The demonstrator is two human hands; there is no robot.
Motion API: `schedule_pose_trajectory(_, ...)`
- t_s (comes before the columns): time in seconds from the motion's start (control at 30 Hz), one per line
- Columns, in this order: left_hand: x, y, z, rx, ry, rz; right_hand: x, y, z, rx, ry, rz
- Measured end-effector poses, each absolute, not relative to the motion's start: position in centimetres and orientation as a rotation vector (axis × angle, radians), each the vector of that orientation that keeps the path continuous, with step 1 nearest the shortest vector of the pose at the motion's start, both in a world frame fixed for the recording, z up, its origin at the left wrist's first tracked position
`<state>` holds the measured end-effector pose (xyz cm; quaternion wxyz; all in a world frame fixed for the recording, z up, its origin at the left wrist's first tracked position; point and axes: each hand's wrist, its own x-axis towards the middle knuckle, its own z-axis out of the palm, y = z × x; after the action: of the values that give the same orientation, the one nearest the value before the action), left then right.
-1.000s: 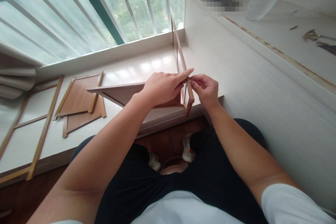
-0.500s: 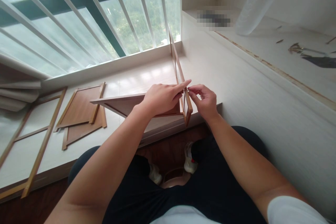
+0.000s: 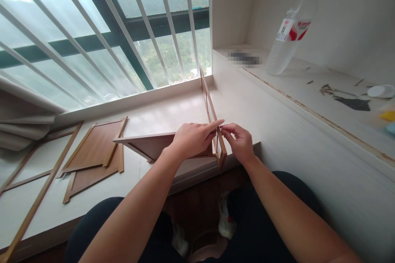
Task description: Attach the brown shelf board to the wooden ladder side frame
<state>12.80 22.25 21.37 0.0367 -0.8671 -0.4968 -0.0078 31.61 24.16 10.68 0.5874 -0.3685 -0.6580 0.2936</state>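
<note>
Frame [image 3: 212,111] looked light, stiff, best taken by the edges; left hand [image 3: 194,137] half closed on it, index extended, right hand [image 3: 239,141] pinching a tiny piece [image 3: 221,128].

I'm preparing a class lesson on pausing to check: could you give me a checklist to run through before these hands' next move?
1. Left hand at the upright wooden frame: ok; index finger extends across its edge.
2. Right hand at the frame's other side: ok; fingers pinched together.
3. Contents of that pinch: cannot tell; too small.
4. Brown framed panel meeting the frame without a gap: cannot tell; left hand covers much of the joint.
5. Two overlapping framed panels away from both hands: ok.
6. Loose screw-like pieces gathered together: not ok; scattered on the shelf.
</note>
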Motion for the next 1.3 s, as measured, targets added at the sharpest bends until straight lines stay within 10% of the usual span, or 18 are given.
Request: schedule_pose_trajectory(1.3, 12.2, 22.6, 22.8, -2.709, -1.674, 0.021, 29.7, 24.1, 11.7, -0.799, -1.461, 0.840)
